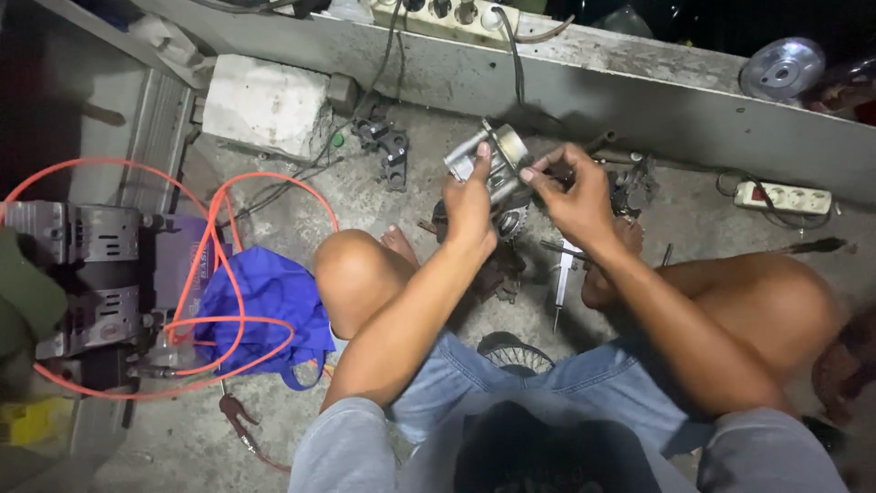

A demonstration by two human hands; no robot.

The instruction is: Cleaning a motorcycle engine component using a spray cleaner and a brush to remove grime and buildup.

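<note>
A grey metal engine part (pixel 488 164) is held up over the concrete floor (pixel 383 196) at 12 o'clock, clenched in the left hand (pixel 468 208) for steadiness while the right hand (pixel 575 199) pinches its edge for fine work.

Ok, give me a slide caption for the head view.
Seated on a concrete floor, left hand and right hand hold up a metal engine part.
</note>
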